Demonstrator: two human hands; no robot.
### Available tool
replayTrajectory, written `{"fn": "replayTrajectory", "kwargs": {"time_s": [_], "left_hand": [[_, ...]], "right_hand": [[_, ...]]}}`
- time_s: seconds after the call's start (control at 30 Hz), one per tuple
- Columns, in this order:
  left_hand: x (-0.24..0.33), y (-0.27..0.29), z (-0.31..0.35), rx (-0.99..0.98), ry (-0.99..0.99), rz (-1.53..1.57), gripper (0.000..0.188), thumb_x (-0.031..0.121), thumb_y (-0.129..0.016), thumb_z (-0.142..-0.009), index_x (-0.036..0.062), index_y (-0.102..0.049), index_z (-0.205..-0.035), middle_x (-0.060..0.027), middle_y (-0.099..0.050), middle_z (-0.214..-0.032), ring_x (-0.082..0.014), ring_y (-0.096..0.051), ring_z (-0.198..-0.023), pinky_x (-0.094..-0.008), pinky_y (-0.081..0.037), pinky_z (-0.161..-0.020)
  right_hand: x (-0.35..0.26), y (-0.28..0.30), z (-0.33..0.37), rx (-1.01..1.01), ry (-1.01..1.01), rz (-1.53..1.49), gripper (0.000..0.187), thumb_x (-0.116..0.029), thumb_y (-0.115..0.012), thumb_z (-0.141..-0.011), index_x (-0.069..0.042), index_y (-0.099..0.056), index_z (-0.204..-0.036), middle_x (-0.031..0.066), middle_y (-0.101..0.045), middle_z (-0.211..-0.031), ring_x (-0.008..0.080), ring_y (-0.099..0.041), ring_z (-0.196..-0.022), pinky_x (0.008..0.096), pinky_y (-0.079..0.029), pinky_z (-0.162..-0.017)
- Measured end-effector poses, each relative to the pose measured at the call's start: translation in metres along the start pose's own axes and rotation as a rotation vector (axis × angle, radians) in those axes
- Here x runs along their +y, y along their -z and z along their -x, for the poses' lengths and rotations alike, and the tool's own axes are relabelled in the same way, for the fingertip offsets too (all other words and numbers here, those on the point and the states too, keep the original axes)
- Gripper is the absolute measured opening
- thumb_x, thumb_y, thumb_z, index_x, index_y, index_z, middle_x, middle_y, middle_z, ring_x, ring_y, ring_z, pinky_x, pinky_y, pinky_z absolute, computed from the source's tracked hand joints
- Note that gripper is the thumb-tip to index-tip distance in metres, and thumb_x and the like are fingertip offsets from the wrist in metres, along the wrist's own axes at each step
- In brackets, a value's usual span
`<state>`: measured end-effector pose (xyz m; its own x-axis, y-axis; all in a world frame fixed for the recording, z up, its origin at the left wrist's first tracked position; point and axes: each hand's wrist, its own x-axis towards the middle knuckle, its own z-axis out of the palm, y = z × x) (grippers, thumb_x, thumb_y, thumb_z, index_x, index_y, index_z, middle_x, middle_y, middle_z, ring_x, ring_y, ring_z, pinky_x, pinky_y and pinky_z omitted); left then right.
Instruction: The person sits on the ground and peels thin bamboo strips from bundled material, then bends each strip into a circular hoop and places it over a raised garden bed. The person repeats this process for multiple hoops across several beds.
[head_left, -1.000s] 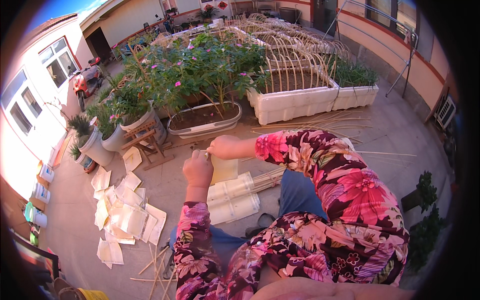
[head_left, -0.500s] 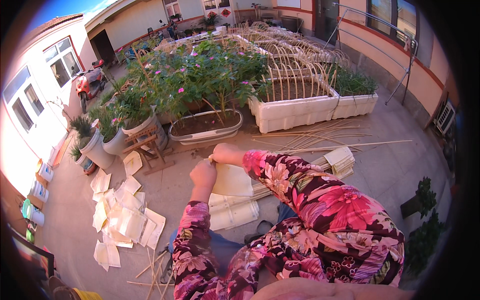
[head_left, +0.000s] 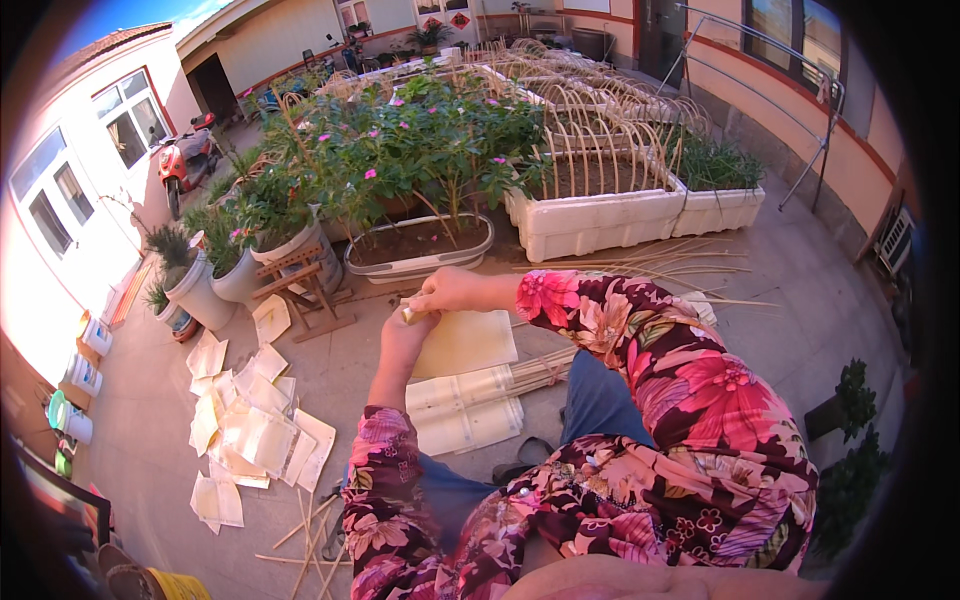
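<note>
My left hand (head_left: 403, 338) and my right hand (head_left: 450, 290) meet in front of me, both closed at the upper corner of a cream-coloured flat sheet (head_left: 470, 343). A small pale edge of it shows between my fingers, and the rest hangs down behind the left hand. Whether it is cloth or paper I cannot tell. Below it lies a stack of similar cream sheets (head_left: 465, 425), beside a bundle of thin wooden sticks (head_left: 545, 372) by my knees. A loose pile of cream sheets (head_left: 255, 430) is spread over the paving to the left.
Long thin canes (head_left: 650, 262) lie before a white planter box (head_left: 600, 225) with cane hoops. An oval planter (head_left: 420, 262) and a small wooden stool (head_left: 305, 290) stand ahead. Short loose sticks (head_left: 312, 540) lie near my left side. Potted shrubs (head_left: 850, 400) stand at right.
The view has shifted slightly. My right hand has come over the top of the left, its fingers now at the sheet's corner. My right forearm now covers most of the folded sheets at right.
</note>
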<state>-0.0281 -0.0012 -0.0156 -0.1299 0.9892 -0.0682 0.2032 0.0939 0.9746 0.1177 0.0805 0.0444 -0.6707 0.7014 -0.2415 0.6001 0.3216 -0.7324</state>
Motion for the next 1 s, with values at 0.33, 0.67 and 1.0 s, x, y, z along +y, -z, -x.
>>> {"fn": "replayTrajectory", "kwargs": {"time_s": [0.33, 0.67, 1.0], "left_hand": [[0.013, -0.008, 0.002, 0.009, -0.222, 0.436, 0.058, 0.001, -0.058, -0.089, 0.0079, -0.035, -0.141, -0.0057, -0.053, -0.123, -0.0127, -0.051, -0.109, -0.0273, -0.043, -0.092], [0.001, 0.012, -0.001, 0.232, -0.493, -0.271, 0.045, 0.008, -0.056, -0.09, 0.0037, -0.044, -0.133, -0.0169, -0.053, -0.125, -0.0297, -0.056, -0.111, -0.0343, -0.046, -0.09], [0.039, 0.027, 0.015, -0.24, 0.151, -0.086, 0.065, 0.022, -0.064, -0.086, 0.0025, -0.035, -0.14, -0.0145, -0.056, -0.122, -0.0176, -0.065, -0.083, -0.0285, -0.052, -0.067]], "right_hand": [[-0.031, -0.006, 0.01, 0.083, 0.201, -0.267, 0.03, -0.034, -0.062, -0.085, -0.004, -0.069, -0.082, 0.0048, -0.065, -0.076, 0.0134, -0.059, -0.072, 0.0291, -0.047, -0.07], [-0.05, 0.001, -0.001, -0.106, -0.142, -0.345, 0.044, -0.042, -0.061, -0.085, 0.002, -0.067, -0.08, 0.0077, -0.062, -0.072, 0.0168, -0.057, -0.068, 0.0296, -0.047, -0.066], [-0.024, 0.041, 0.005, 0.075, -0.222, 0.383, 0.043, -0.044, -0.059, -0.07, -0.005, -0.07, -0.084, 0.0129, -0.068, -0.08, 0.0274, -0.064, -0.075, 0.0379, -0.048, -0.066]]}}
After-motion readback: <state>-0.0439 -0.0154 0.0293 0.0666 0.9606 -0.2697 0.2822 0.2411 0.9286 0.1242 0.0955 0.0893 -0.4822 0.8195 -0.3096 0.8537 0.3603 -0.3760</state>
